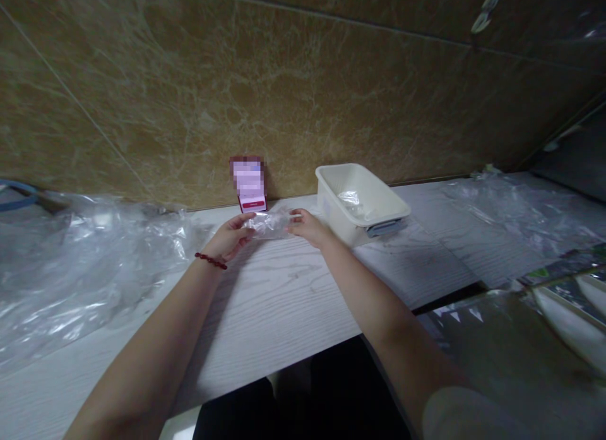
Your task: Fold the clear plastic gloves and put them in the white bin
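Between my two hands a small clear plastic bag [271,225] is stretched just above the white wood-grain table [284,295]. My left hand [231,238], with a dark red bead bracelet [211,260] at the wrist, pinches the bag's left end. The right end is gripped by the fingers of my right hand [307,228]. Whether anything lies inside the bag is hard to make out. Just behind it a phone [250,184] with a lit screen leans against the wall. A cream plastic bin [343,222] stands right of my right hand, with clear plastic pieces [353,200] in it.
A large heap of clear plastic bags [89,263] covers the table's left side. More clear plastic [511,206] lies at the far right. A brown marbled wall [265,93] closes off the back. At lower right there is a plastic-covered surface [511,345].
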Demonstrator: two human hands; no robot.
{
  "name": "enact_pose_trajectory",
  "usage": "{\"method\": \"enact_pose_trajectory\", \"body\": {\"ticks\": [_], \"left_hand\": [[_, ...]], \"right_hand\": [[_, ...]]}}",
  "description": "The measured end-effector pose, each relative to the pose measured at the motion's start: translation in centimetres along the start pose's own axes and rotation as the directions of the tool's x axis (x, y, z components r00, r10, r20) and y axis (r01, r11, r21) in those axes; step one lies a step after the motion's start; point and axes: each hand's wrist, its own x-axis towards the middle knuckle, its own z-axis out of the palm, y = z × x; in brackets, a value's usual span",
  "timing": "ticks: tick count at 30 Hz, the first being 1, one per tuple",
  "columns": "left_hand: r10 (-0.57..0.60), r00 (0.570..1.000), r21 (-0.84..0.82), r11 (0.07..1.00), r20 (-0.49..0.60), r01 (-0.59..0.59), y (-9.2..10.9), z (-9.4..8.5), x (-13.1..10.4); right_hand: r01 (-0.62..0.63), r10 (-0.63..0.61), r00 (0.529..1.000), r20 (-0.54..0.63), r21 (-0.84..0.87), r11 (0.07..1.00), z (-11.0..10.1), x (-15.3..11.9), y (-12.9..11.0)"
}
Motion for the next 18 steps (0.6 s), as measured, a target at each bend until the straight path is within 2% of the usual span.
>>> {"method": "enact_pose_trajectory", "body": {"ticks": [6,11,16,18], "left_hand": [[0.003,0.999,0.01,1.0,0.048,-0.004,-0.1,-0.38,-0.01],[-0.037,0.996,0.099,0.995,0.087,0.028,-0.24,-0.62,-0.03],[-0.071,0.996,0.086,0.994,0.061,0.066,-0.03,-0.28,-0.31],[-0.098,0.993,0.105,0.99,0.066,0.091,-0.05,-0.36,-0.33]], "right_hand": [[0.162,-0.168,0.981,-0.1,-0.067,0.985,0.05,0.37,0.03],[0.131,-0.138,0.978,-0.157,-0.056,0.99,-0.1,0.41,-0.11],[0.079,-0.083,0.991,-0.102,-0.042,0.996,-0.34,0.23,-0.17],[0.093,-0.099,0.991,-0.084,-0.072,0.993,-0.45,0.04,-0.32]]}}
